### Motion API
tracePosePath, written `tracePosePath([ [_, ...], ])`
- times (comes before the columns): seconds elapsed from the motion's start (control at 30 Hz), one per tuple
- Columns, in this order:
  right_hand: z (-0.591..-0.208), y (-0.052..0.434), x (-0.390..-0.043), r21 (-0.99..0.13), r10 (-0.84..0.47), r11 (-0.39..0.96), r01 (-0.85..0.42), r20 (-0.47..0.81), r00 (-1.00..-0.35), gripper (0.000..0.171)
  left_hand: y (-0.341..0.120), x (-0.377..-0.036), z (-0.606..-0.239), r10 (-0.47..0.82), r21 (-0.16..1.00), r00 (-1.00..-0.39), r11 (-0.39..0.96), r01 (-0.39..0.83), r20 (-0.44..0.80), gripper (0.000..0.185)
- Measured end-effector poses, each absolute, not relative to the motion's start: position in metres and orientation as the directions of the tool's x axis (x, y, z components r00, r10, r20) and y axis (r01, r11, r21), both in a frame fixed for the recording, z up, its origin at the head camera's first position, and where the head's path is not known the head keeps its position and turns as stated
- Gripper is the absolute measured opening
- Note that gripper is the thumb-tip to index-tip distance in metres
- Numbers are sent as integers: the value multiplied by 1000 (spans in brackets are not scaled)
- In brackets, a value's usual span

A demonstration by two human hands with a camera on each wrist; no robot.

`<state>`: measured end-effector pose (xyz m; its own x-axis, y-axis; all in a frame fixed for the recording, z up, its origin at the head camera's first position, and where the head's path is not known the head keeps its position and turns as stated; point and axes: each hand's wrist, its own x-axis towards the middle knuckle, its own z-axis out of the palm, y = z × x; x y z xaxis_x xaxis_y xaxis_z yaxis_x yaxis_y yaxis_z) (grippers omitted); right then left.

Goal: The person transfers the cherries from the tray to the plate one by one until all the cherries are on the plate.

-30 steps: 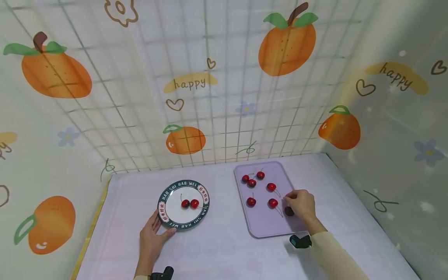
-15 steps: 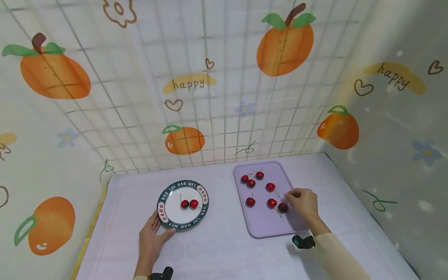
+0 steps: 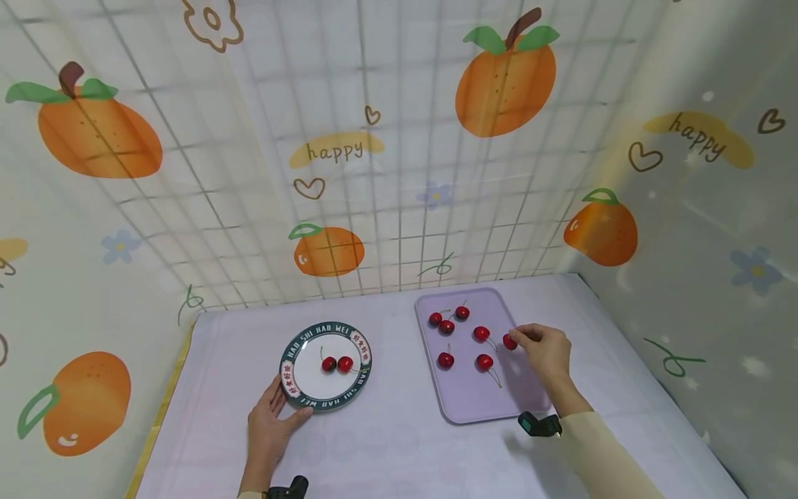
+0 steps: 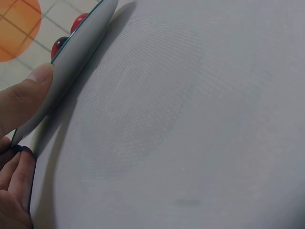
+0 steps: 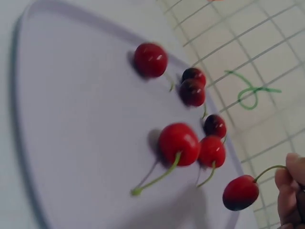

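Note:
My right hand [image 3: 544, 352] pinches a cherry by its thin green stem over the right side of the lilac tray [image 3: 464, 409]. That cherry [image 5: 240, 192] hangs clear of the tray in the right wrist view, dark red with a blackish underside. Several other stemmed cherries [image 3: 484, 362] lie on the tray, mostly toward its back and left. My left hand [image 3: 269, 423] holds the near left rim of a round plate [image 3: 324, 404], white with a dark green lettered border. Its thumb [image 4: 40, 76] lies on the rim, fingers at the edge. Two cherries [image 3: 337, 364] sit mid-plate.
A white cloth [image 3: 386, 443] covers the table, with a yellow strip [image 3: 156, 423] along its left edge. Printed curtains [image 3: 399, 201] with oranges and grid lines rise behind the table and on both sides. The plate stands left of the tray, apart from it.
The dark cherry at the tray's right side has been lifted by its stem; my right hand has risen slightly, away from the front cherry. The left hand and plate have stayed put.

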<state>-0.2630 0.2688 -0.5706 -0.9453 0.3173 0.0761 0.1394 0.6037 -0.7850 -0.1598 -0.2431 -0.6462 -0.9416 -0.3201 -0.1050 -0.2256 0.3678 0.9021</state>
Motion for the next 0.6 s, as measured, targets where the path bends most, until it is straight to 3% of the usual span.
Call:
tracePosePath([
  [0.27,-558,258,-263,-883,350,433,178,-17,-937,33,-242,-160,-646,-320,898,-941,374,-231,-109,109],
  [0.6,-538,236,-268,-951,353,293,97,13,-936,36,-241,-159,-642,-314,901,-943,370,-227,-109,108],
])
